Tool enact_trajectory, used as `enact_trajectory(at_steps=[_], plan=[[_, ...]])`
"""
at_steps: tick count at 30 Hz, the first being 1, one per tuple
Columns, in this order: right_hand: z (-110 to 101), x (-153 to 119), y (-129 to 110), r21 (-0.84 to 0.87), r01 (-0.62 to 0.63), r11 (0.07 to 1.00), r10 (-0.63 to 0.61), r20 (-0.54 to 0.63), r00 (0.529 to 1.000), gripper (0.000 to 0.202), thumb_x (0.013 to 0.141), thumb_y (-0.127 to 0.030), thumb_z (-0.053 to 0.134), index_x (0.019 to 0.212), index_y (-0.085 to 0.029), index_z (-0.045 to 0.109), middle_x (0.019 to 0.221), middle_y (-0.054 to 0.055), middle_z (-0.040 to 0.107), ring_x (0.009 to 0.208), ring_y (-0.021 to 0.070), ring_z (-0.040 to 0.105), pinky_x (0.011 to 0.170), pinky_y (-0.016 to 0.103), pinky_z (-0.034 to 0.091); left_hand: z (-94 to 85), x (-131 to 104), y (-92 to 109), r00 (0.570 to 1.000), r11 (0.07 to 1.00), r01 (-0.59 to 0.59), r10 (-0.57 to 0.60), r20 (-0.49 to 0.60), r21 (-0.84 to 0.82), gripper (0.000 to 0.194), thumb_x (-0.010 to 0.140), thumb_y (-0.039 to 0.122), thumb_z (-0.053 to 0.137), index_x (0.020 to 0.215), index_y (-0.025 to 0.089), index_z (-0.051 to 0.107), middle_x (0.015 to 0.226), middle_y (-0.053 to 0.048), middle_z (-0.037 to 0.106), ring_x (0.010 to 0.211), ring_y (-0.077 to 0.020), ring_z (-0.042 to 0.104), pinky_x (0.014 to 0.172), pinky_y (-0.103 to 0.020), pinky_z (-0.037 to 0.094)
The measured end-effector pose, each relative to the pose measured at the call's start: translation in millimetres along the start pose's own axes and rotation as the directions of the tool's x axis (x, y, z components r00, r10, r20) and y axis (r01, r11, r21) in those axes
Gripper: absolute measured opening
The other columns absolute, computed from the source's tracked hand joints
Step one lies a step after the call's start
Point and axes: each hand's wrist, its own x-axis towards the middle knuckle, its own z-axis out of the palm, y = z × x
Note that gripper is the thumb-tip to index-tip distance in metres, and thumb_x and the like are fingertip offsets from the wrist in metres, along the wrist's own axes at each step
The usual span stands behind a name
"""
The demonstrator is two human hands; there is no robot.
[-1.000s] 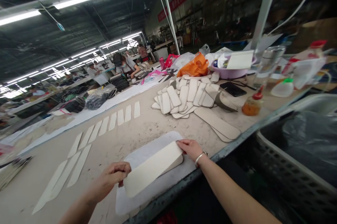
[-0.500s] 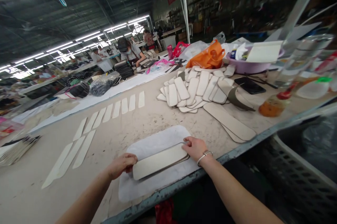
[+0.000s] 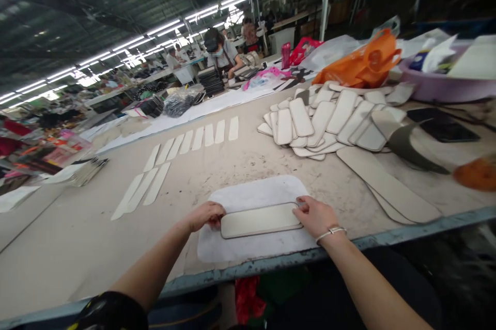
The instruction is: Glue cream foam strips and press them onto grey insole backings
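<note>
A long cream panel with rounded ends and a dark edge [image 3: 260,220] lies across a white rounded sheet [image 3: 267,188] by the table's front edge. At the panel's left end is my left hand [image 3: 207,215], its fingers curled closed on the edge. My right hand [image 3: 316,217], with a bangle at the wrist, pinches the right end between thumb and fingers. The fingertips under the panel are partly hidden. Beyond the sheet, several slim cream strips [image 3: 197,138] lie in a slanted row, with a few longer ones [image 3: 142,189] nearer on the left.
To the right are a heap of rounded cream pieces [image 3: 320,118] and longer panels [image 3: 387,183]. Behind sit an orange bag [image 3: 360,66], a purple basin [image 3: 442,82] and a black phone [image 3: 445,126]. A stack of pieces [image 3: 83,171] lies left. Another person [image 3: 225,53] works farther back.
The view has swung left, so the scene sits farther right. The panel's lower edge, earlier offset from a layer beneath, now looks more even. Both hands stay at its ends.
</note>
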Motion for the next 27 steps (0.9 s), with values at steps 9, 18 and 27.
enact_trajectory(at_steps=[9, 18, 27], plan=[[2.3, 0.5, -0.8, -0.045, -0.010, 0.999, 0.011, 0.033, 0.999, 0.038, 0.073, -0.033, 0.052, 0.108, -0.022, 0.059, 0.078, -0.001, 0.069, 0.074, 0.0175, 0.062, 0.069, 0.030, 0.042, 8.0, 1.7, -3.4, 0.993, 0.985, 0.012, 0.009, -0.117, 0.174, 0.020, 0.062, 0.032, 0.058, 0.066, 0.012, 0.059, 0.049, 0.001, 0.050, 0.046, -0.0114, 0.048, 0.044, -0.022, 0.038], [4.9, 1.3, 0.3, -0.053, -0.012, 0.998, 0.014, 0.026, 1.000, 0.040, 0.072, -0.033, 0.052, 0.110, -0.021, 0.059, 0.076, -0.001, 0.069, 0.072, 0.0162, 0.062, 0.069, 0.029, 0.042, 11.3, -1.3, -5.2, 0.970, 0.901, -0.046, 0.144, -0.197, 0.431, 0.016, 0.066, 0.028, 0.055, 0.067, 0.015, 0.064, 0.057, -0.001, 0.058, 0.057, -0.0136, 0.053, 0.053, -0.023, 0.036], [5.4, -1.6, -3.0, -0.081, 0.006, 0.997, -0.003, 0.033, 0.999, 0.040, 0.074, -0.033, 0.048, 0.111, -0.021, 0.058, 0.078, -0.002, 0.068, 0.073, 0.0156, 0.061, 0.070, 0.028, 0.042, 15.8, -1.0, -6.3, 0.943, 0.783, -0.045, 0.239, -0.232, 0.621, 0.016, 0.071, 0.026, 0.051, 0.071, 0.017, 0.065, 0.069, -0.001, 0.064, 0.068, -0.0150, 0.057, 0.060, -0.023, 0.038]])
